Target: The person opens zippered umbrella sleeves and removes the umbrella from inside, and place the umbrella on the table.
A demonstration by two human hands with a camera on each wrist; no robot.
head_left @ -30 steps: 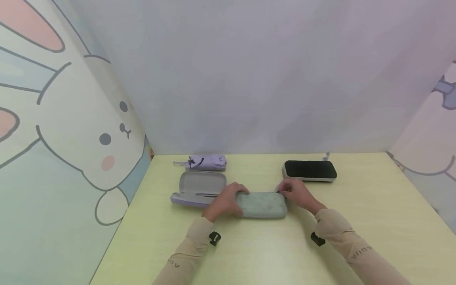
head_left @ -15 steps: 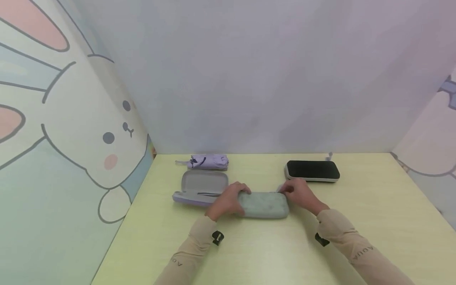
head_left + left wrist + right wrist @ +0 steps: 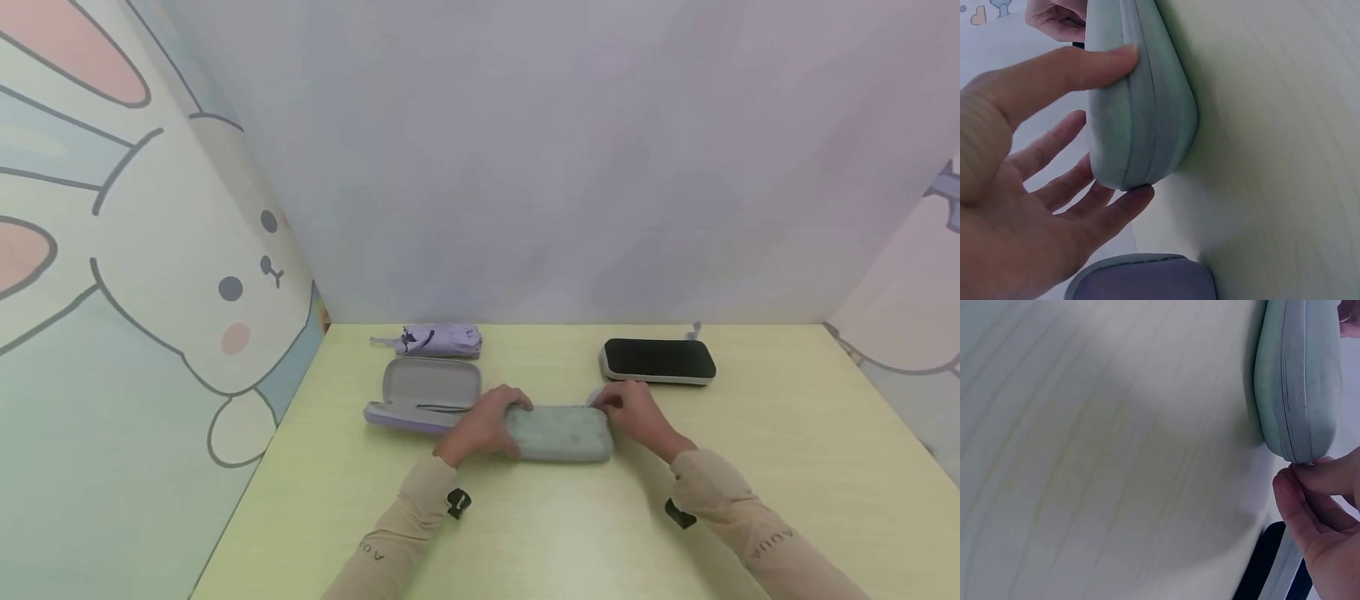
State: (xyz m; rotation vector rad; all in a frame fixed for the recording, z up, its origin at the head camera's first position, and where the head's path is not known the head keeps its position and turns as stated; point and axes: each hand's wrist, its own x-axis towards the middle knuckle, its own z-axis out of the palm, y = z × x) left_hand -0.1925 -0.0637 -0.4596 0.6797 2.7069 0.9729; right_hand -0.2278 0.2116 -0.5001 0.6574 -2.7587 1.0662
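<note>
Two hands: both mine, bare, at opposite ends of one green case [image 3: 566, 435].
Left hand [image 3: 483, 423]: grasping the case's left end, thumb on the near seamed side, fingers spread round the end and far side.
Right hand [image 3: 633, 410]: thumb and fingertips pinched on a pale tab [image 3: 595, 397] at the case's far right corner.
Green case: lying flat on the worktop [image 3: 570, 533], between my hands; seam closed along the side facing me.
Purple case [image 3: 431, 381]: lying open just left of my left hand, grey lining up, its right end partly hidden behind that hand.
Purple umbrella [image 3: 442, 340]: folded, dark print, thin strap at its left end; beyond my left hand, behind the open case.
Black-topped case [image 3: 658, 358]: pale-sided, closed, beyond my right hand and slightly to its right.
Sleeves [image 3: 393, 525]: beige, lettered, one behind each hand.
Wrist pieces [image 3: 458, 503]: small, black, on the inner side of each forearm, behind the hand.
</note>
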